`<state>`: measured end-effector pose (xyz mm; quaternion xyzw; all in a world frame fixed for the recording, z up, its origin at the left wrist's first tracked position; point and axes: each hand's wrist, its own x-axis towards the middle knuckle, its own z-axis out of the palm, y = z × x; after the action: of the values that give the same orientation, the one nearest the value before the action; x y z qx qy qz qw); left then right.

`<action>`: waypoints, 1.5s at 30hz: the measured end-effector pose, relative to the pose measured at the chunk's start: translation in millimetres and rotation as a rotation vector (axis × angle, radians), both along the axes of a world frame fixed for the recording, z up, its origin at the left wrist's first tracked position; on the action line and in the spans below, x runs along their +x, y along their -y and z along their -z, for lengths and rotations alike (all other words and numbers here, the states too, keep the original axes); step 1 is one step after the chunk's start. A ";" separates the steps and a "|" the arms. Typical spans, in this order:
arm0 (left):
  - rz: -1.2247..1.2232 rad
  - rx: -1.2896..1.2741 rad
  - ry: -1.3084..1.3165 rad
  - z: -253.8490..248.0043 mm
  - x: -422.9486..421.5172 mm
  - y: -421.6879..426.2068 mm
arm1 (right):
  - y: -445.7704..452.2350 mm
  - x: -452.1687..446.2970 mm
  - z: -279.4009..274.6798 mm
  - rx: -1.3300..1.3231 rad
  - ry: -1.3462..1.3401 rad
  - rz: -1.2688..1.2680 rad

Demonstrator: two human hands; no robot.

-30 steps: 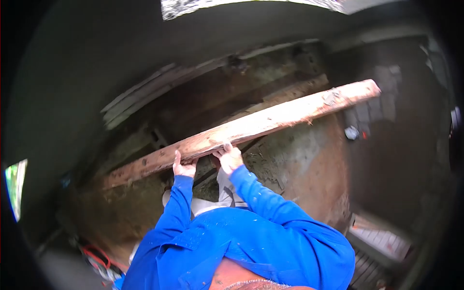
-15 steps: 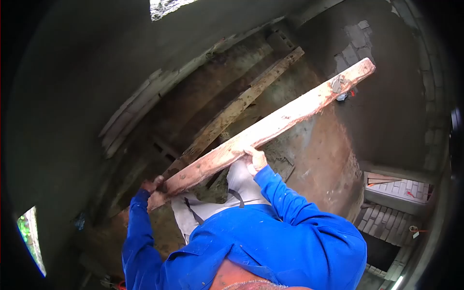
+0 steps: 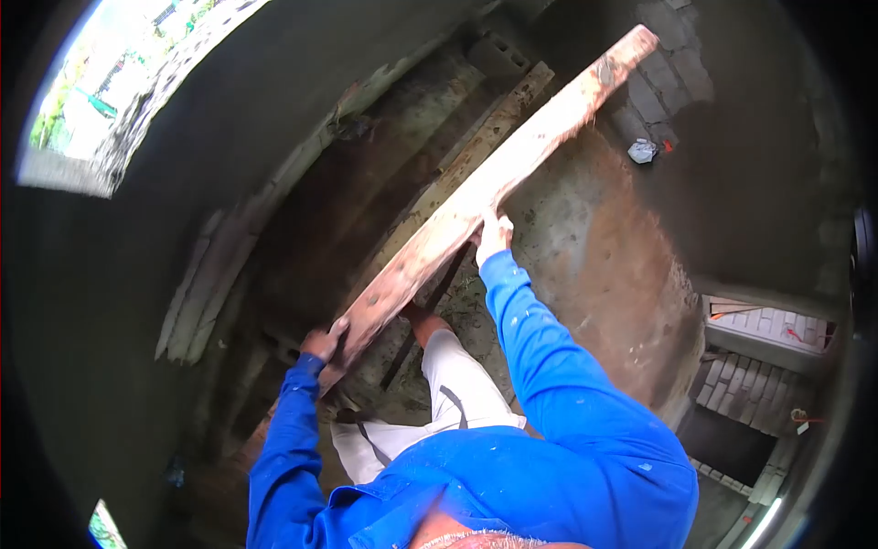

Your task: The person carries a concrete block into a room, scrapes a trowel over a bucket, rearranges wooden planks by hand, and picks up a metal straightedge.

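Observation:
A long wooden beam (image 3: 439,237) slants across the view, its far end raised at the upper right and its near end low at the left. My left hand (image 3: 324,342) grips it near the lower end, with fingers wrapped over the edge. Farther up, about the middle of the beam, my right hand (image 3: 495,235) holds its right edge from the side and below; some of those fingers are hidden. Behind the held beam, a second, stained plank (image 3: 466,160) lies at a similar slant, partly covered by it.
Plastered walls surround the stained floor (image 3: 594,238). A hollow block (image 3: 498,53) lies near the top, and a white crumpled item (image 3: 642,151) at the right. Bare blockwork (image 3: 672,78) shows in the wall. Window openings (image 3: 101,91) appear upper left; a doorway with blocks (image 3: 745,393) is lower right.
The beam has swung steeper, its far end moving up and slightly left. My left hand has slid toward the lower end, and my right hand has risen with the beam. The view has turned.

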<state>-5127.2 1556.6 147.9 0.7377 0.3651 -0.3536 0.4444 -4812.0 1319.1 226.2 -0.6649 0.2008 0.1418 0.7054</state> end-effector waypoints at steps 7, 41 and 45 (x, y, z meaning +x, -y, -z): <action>0.009 -0.052 -0.045 -4.5 203.3 29.7 | -61.8 -71.5 86.7 0.429 -0.326 0.001; 0.258 0.302 -0.193 231.2 117.9 33.2 | 28.5 55.4 284.5 0.086 -0.842 -0.365; 0.074 0.142 -0.220 163.9 25.2 60.3 | 82.0 6.5 222.7 -0.300 -0.827 -0.528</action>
<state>-5102.0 1496.3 -16.0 0.7370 0.4082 -0.4220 0.3349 -4805.5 1237.1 3.4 -0.6750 0.3062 0.5360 0.4041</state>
